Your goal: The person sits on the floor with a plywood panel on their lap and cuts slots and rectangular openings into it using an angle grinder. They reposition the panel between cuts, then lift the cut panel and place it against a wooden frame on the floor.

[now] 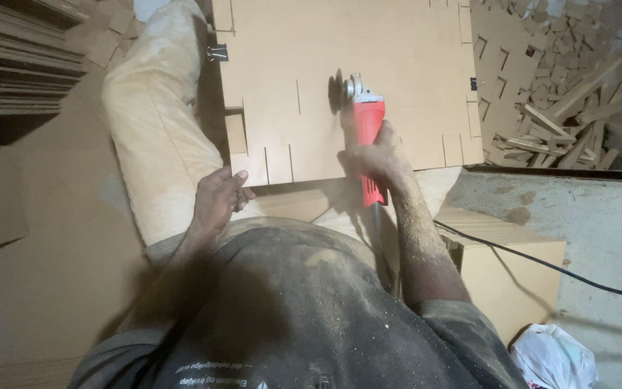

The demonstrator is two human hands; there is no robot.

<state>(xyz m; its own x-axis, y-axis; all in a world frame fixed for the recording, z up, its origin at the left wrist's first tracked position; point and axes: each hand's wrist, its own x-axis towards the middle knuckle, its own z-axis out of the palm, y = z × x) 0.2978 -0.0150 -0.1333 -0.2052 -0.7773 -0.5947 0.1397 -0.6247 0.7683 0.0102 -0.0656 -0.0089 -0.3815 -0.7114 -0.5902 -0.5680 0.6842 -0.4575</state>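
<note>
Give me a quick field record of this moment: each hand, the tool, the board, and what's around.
right hand: gripping the red angle grinder
grinder disc: at the board surface, blurred
left hand: resting on the person's thigh, holding nothing
board: flat tan sheet with cut slots, black clips at two edges
cable: runs off to the right
offcuts: piled at upper right

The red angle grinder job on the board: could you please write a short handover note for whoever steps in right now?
Right hand: gripping the red angle grinder, disc on the brown slotted board.
Left hand: empty, resting on the thigh at the board's near edge.
Board: stacked sheets held by black binder clips.
Done: several slots already show along the edges.
Left: the cut at the disc is in progress; its extent is unclear.
</note>
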